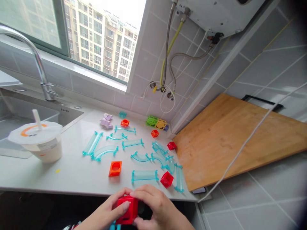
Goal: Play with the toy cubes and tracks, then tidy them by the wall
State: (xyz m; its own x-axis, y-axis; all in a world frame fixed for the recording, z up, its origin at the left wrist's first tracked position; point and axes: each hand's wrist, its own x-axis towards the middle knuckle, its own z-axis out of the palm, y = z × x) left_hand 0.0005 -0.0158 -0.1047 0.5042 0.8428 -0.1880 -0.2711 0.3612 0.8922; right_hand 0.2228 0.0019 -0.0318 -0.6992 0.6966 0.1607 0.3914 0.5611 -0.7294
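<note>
A red block (133, 207) is sitting between both hands, just in front of the desk (83, 179) edge; the left hand (109, 209) is gripping it with the thumb across its face, and the right hand (158, 204) is pinching its other side. A teal piece (115, 226) is showing beneath, whether joined I cannot tell. The hands seem to be turning or fitting the block, which is calling for a steady left grip. Beyond, a straight teal track (145, 175), a red cube (167, 180) and an orange block (115, 173) are lying on the desk.

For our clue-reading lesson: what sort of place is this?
Probably a kitchen: a sink with a curved faucet is set into a white counter, with a wooden board at its right end.
</note>
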